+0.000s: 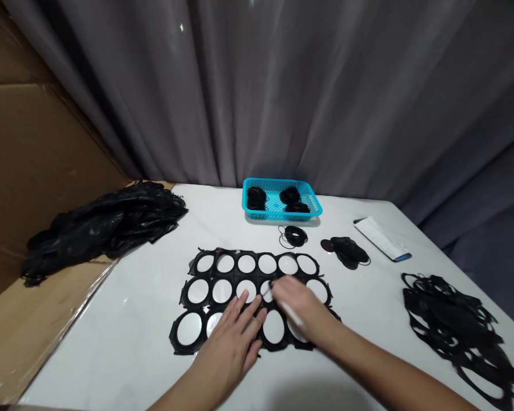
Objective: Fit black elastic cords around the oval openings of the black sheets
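Observation:
A black, thin sheet with rows of round holes lies on the white table, the tabletop showing through the holes. My left hand rests flat on its lower middle, fingers spread, covering some holes. My right hand is closed beside it, over the middle row. Pinched in it is what looks like a slim white pen-like tool; blur and the fingers hide most of it. A small dark tip or scrap shows at the fingertips, by the rim of a hole.
A blue basket with black round pieces stands at the back. Before it lie thin black rings and black discs. A paper-topped flat object and black cut-out scraps are right; a black heap and cardboard left.

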The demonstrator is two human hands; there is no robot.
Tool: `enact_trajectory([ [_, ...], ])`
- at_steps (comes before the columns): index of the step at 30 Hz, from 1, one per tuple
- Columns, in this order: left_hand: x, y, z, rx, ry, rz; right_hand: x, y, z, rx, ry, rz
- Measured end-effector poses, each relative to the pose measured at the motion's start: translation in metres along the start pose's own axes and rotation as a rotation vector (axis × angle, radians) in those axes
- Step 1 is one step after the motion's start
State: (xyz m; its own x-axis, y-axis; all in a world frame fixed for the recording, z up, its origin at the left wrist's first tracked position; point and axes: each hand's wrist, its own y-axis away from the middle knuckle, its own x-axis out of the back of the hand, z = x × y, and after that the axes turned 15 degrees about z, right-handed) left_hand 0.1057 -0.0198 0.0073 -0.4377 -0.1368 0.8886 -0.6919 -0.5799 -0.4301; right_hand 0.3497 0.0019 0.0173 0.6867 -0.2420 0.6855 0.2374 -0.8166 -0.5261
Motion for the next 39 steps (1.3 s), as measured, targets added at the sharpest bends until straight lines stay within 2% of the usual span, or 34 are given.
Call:
enact_trajectory([
  [3, 0.002, -0.001, -0.002, 0.004, 0.006, 0.005, 0.023, -0.015, 0.036, -0.166, 0.203, 0.333],
  [5, 0.005, -0.002, -0.003, 0.000, 0.016, 0.015, 0.040, -0.022, 0.051, -0.315, 0.240, 0.428],
  [6, 0.006, -0.002, -0.002, -0.003, 0.019, 0.026, 0.047, -0.023, 0.053, -0.390, 0.217, 0.433],
  [8, 0.007, 0.000, 0.001, -0.008, 0.018, 0.054, 0.054, -0.020, 0.046, -0.547, 0.079, 0.379],
  [11, 0.007, 0.007, 0.013, -0.050, 0.020, 0.087, 0.048, -0.009, 0.015, -0.740, -0.282, 0.179],
  [13, 0.008, 0.016, 0.024, -0.085, 0.012, 0.088, 0.038, 0.002, -0.009, -0.810, -0.505, 0.029],
  [15, 0.008, 0.023, 0.033, -0.100, -0.016, 0.080, 0.029, 0.012, -0.030, -0.836, -0.629, -0.103],
  [18, 0.011, 0.030, 0.041, -0.090, -0.044, 0.059, 0.021, 0.027, -0.051, -0.772, -0.578, -0.213],
  [21, 0.012, 0.032, 0.042, -0.067, -0.037, 0.032, 0.017, 0.036, -0.060, -0.627, -0.399, -0.206],
  [34, 0.008, 0.035, 0.043, -0.030, -0.002, 0.047, 0.012, 0.043, -0.059, -0.483, -0.264, -0.169],
  [36, 0.008, 0.035, 0.043, -0.025, -0.001, 0.044, 0.011, 0.047, -0.062, -0.406, -0.230, -0.165],
  [39, 0.008, 0.036, 0.043, -0.013, 0.000, 0.052, 0.008, 0.054, -0.069, -0.179, -0.171, -0.163],
])
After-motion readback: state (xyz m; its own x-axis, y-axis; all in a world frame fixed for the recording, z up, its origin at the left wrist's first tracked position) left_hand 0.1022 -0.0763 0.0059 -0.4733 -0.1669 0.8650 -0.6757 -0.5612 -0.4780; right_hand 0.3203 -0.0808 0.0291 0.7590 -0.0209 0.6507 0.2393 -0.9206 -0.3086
